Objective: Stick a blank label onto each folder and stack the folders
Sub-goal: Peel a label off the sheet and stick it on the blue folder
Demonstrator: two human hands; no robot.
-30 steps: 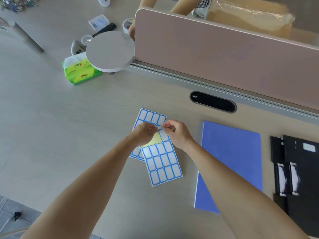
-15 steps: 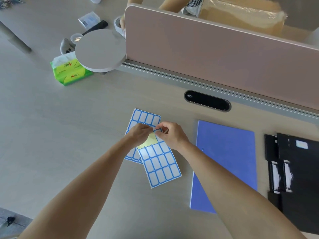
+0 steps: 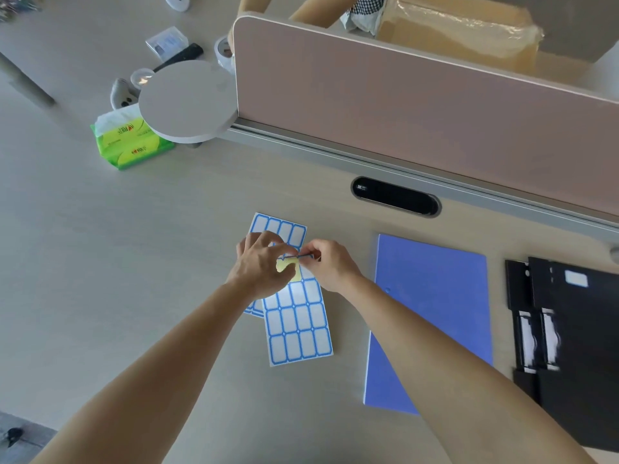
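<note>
Pale wooden desk (image 3: 134, 262) carries two overlapping blue-bordered label sheets (image 3: 298, 326), where the left hand (image 3: 263, 266) presses the upper sheet while the right hand (image 3: 330, 266) pinches a peeling label, beside a blue folder (image 3: 432, 316).

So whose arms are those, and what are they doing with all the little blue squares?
They belong to a person wearing a camera on their head, so you see the desk as they do, looking down. The left hand presses on a sheet of blue-edged sticky labels, and the right hand pinches one label it is peeling off. Yellow backing shows where labels are gone. A second sheet lies partly underneath. To the right lie a blue folder, with no label that I can see, and black folders, one with a white label. Further back sits a green tissue pack.
</note>
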